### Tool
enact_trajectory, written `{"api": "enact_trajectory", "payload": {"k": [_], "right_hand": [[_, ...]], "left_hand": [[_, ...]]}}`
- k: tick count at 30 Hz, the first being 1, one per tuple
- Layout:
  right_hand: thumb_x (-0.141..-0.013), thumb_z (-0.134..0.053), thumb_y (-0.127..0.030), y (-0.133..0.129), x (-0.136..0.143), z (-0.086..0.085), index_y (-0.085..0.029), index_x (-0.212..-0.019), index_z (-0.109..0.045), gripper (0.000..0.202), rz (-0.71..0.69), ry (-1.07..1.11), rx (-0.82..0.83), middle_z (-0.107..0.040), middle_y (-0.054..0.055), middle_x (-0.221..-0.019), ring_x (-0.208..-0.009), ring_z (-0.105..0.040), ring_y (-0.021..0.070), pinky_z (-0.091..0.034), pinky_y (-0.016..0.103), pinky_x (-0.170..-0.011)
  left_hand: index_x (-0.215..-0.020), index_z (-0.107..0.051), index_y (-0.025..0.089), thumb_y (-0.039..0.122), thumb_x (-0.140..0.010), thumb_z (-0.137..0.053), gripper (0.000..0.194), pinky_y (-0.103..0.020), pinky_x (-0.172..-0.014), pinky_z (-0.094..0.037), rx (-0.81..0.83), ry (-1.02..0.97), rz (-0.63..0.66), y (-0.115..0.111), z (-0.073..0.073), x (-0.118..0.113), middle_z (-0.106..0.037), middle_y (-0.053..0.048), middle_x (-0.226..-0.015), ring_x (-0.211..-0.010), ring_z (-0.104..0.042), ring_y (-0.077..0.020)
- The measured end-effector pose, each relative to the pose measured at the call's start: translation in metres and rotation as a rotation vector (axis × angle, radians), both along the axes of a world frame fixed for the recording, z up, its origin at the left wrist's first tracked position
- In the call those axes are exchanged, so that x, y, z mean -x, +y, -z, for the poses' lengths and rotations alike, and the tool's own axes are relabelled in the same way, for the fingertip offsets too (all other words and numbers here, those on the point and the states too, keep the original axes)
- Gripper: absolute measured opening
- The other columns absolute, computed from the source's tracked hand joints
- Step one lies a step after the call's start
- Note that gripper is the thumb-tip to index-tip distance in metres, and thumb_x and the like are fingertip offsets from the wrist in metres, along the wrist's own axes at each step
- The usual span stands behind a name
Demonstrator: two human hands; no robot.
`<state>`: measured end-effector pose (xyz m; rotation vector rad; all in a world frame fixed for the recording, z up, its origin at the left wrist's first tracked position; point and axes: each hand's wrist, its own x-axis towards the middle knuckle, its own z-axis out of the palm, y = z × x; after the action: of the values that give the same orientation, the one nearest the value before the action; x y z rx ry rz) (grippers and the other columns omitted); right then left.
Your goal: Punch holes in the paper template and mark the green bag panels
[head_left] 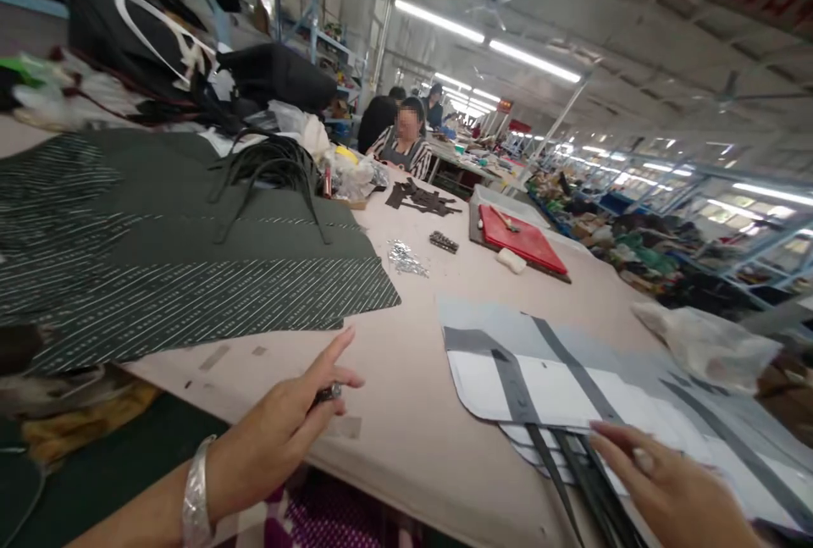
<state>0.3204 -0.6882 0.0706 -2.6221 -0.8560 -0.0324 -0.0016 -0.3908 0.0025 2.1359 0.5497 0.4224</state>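
Observation:
My left hand [295, 412] is over the table's near edge, its index finger stretched out and the other fingers curled around a small dark cylindrical tool [329, 393]. Only the metallic end of the tool shows, so its exact kind is unclear. At the lower right, my right hand [666, 472] is slightly blurred, its fingertips pinched at the near edge of a white panel [552, 391] with grey strips. Under that panel lie several similar layers. Dark straps [588, 480] hang from the pile beside my right fingers.
Dark striped fabric [254, 298] covers the table's left, with a bundle of black straps [273, 167] on it. Silvery pieces [406, 258], a dark metal block [443, 241], dark strips [423, 196] and a red board [521, 239] lie farther back. A person [403, 141] sits at the far end.

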Motion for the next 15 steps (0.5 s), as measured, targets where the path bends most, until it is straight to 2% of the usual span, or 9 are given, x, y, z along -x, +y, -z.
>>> {"api": "enact_trajectory", "payload": {"k": [2,4,7,10,12,15], "right_hand": [[-0.074,-0.061,-0.055,0.051,0.054,0.004,-0.031,-0.086,-0.075,0.03,-0.197,0.195,-0.084,-0.076,0.006,-0.09,-0.086,-0.071,0.0287,-0.053,0.04,-0.079],[-0.081,-0.059,-0.051,0.103,0.103,0.011,-0.025,-0.093,-0.075,0.032,-0.373,0.375,-0.19,-0.075,0.005,-0.088,-0.083,-0.07,0.0238,-0.054,0.034,-0.077],[-0.084,-0.059,-0.038,0.165,0.153,0.022,-0.021,-0.1,-0.073,0.027,-0.534,0.604,-0.315,-0.075,0.004,-0.087,-0.078,-0.067,0.0187,-0.052,0.028,-0.071],[-0.083,-0.06,-0.027,0.202,0.178,0.032,-0.02,-0.094,-0.075,0.02,-0.621,0.76,-0.387,-0.074,0.002,-0.086,-0.077,-0.065,0.0165,-0.05,0.026,-0.071],[-0.08,-0.062,-0.024,0.219,0.186,0.04,-0.017,-0.085,-0.075,0.016,-0.621,0.827,-0.399,-0.074,0.002,-0.081,-0.076,-0.065,0.0166,-0.049,0.025,-0.072],[-0.07,-0.064,-0.023,0.237,0.191,0.058,-0.015,-0.068,-0.07,0.01,-0.54,0.825,-0.387,-0.069,0.001,-0.064,-0.061,-0.06,0.0147,-0.045,0.023,-0.059]], "left_hand": [[-0.148,0.004,0.039,0.022,-0.096,-0.032,0.066,-0.025,-0.086,-0.052,-0.035,-0.009,0.016,-0.002,-0.001,-0.003,-0.065,0.001,-0.118,-0.085,-0.066,-0.0088],[-0.148,0.006,0.037,0.017,-0.093,-0.032,0.069,-0.025,-0.085,-0.054,-0.087,-0.037,0.033,-0.001,0.002,-0.005,-0.065,0.0,-0.119,-0.087,-0.067,-0.0094],[-0.15,0.006,0.031,0.009,-0.089,-0.03,0.074,-0.029,-0.091,-0.053,-0.219,-0.099,0.031,0.001,0.007,-0.005,-0.064,-0.004,-0.123,-0.103,-0.065,-0.0128],[-0.15,0.011,0.028,0.002,-0.083,-0.03,0.083,-0.033,-0.094,-0.053,-0.346,-0.128,-0.001,0.005,0.016,-0.004,-0.064,-0.007,-0.123,-0.111,-0.062,-0.0159],[-0.148,0.016,0.029,0.0,-0.079,-0.034,0.091,-0.034,-0.09,-0.055,-0.397,-0.108,-0.038,0.007,0.024,-0.004,-0.066,-0.007,-0.118,-0.106,-0.064,-0.018],[-0.144,0.029,0.027,0.001,-0.075,-0.041,0.101,-0.037,-0.079,-0.059,-0.456,0.006,-0.061,0.01,0.037,-0.006,-0.069,-0.006,-0.106,-0.09,-0.067,-0.0219]]}}
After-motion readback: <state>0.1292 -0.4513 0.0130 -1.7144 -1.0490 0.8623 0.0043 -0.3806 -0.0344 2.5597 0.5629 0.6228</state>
